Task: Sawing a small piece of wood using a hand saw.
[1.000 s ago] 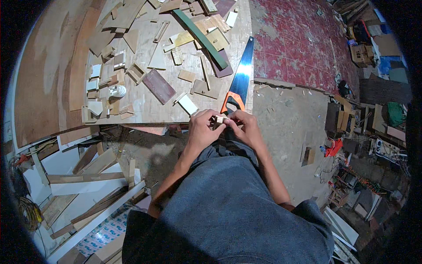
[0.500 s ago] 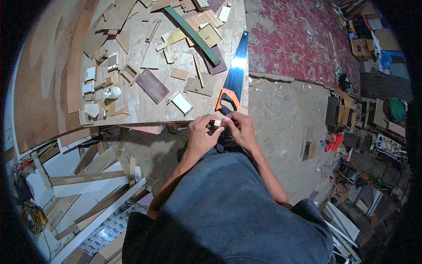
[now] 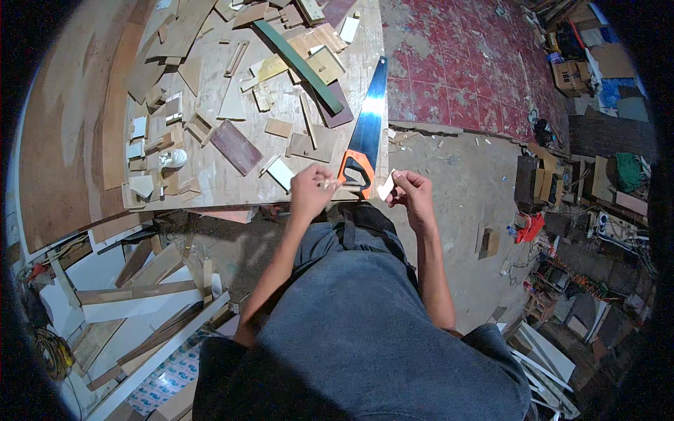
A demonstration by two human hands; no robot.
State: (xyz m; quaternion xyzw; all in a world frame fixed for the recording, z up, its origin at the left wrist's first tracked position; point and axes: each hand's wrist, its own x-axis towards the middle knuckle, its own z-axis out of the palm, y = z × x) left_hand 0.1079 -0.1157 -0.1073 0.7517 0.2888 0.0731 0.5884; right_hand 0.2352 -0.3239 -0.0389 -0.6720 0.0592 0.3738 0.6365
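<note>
Left hand [image 3: 309,191] pinches a small wood piece [image 3: 330,184], long axis pointing right, over the table [image 3: 210,182] edge. Right hand [image 3: 413,191] pinches a pale strip [image 3: 385,185], upright. Saw [image 3: 365,133] lies just behind.

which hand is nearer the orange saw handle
Left. The left hand sits just left of the orange-handled hand saw, almost touching its grip; the right hand is farther off to its right.

Scrap-strewn plywood worktable [image 3: 210,184]; red tiled floor [image 3: 463,77]; grey concrete [image 3: 456,189]

Left hand [image 3: 309,191] pinches a wood piece [image 3: 330,184]; right hand [image 3: 413,193] holds a pale strip [image 3: 385,185].
</note>
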